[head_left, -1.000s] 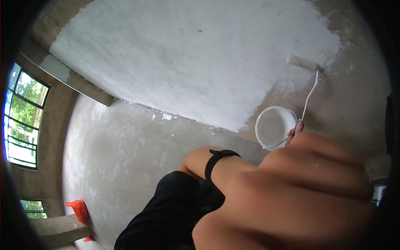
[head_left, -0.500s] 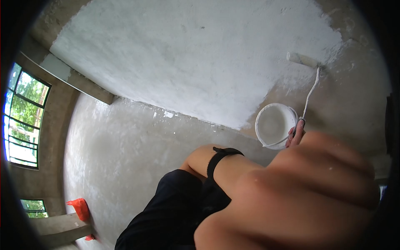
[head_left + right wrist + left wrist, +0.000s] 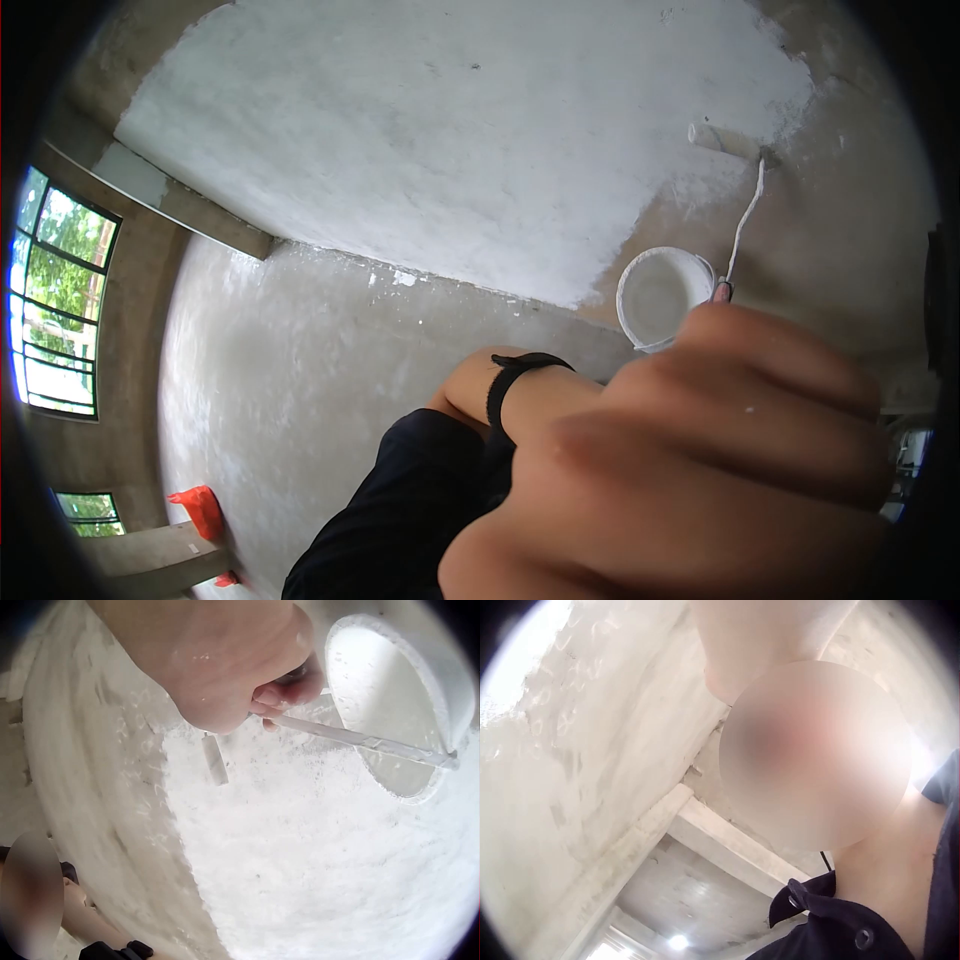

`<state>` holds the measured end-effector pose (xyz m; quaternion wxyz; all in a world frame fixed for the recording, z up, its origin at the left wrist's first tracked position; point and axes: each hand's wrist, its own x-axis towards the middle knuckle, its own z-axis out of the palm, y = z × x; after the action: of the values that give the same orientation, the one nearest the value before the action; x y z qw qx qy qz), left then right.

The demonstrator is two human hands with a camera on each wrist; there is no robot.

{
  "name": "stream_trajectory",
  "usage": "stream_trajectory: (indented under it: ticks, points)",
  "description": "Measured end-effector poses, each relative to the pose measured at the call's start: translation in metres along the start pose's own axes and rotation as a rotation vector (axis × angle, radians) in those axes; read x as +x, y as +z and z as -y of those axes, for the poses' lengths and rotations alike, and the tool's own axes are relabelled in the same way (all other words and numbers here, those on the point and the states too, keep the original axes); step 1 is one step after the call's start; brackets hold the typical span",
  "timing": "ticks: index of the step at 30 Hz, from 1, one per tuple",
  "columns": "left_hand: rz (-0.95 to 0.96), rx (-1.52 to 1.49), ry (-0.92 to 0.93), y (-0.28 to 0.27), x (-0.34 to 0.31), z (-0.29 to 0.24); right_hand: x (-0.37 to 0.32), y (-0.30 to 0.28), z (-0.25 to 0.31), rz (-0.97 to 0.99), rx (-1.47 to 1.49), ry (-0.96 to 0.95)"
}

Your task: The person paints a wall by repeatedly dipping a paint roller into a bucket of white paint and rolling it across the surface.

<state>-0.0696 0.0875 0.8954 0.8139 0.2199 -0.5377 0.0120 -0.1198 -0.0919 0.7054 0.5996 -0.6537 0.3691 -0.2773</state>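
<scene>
My left hand (image 3: 690, 440), blurred and very near the head camera, shows its back and knuckles; its fingertips are hidden, so I cannot tell what they hold. The left wrist view has only part of a limb (image 3: 772, 637) beside the blurred head. Past it my right hand (image 3: 225, 660) grips both the paint roller (image 3: 725, 140) and the white handle (image 3: 360, 739) of a paint bucket (image 3: 442, 682). In the head view only a fingertip of it shows. The roller's sleeve overlaps the edge of the white paint. Pale liquid (image 3: 655, 300) sits in the bucket.
A white painted area (image 3: 450, 150) covers much of the concrete wall, with bare wall (image 3: 850, 230) to the right. A grey floor (image 3: 300, 370) runs below it. Farther left are windows (image 3: 65, 290), a red bag (image 3: 203, 512) and a concrete ledge (image 3: 210, 210).
My left hand has shifted slightly left and up in the head view and now hides most of the right hand. Roller and bucket stay nearly where they were.
</scene>
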Motion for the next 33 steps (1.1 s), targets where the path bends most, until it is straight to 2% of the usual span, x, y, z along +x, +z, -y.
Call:
stream_trajectory:
  ticks: [13, 19, 20, 22, 23, 25, 33]
  points:
    - [-0.054, 0.121, 0.028, -0.002, 0.009, -0.007, 0.007, -0.011, -0.023, -0.024, -0.041, 0.035]
    - [-0.232, 0.324, 0.031, -0.003, 0.016, -0.012, 0.008, -0.011, -0.025, -0.054, -0.106, -0.017]
    - [-0.278, 0.355, 0.005, -0.001, 0.012, -0.017, 0.012, -0.015, -0.037, -0.049, 0.019, 0.092]
    - [-0.351, 0.346, -0.117, 0.005, 0.005, -0.025, 0.01, -0.017, -0.033, -0.044, 0.008, 0.083]
    - [-0.363, 0.383, -0.036, 0.008, 0.005, -0.029, 0.009, -0.016, -0.031, -0.03, -0.003, 0.078]
    - [-0.388, 0.376, -0.002, 0.007, -0.005, -0.041, 0.006, -0.015, -0.026, -0.03, -0.013, 0.054]
    - [-0.368, 0.326, 0.02, 0.002, -0.013, -0.047, 0.008, -0.014, -0.03, -0.041, 0.01, 0.047]
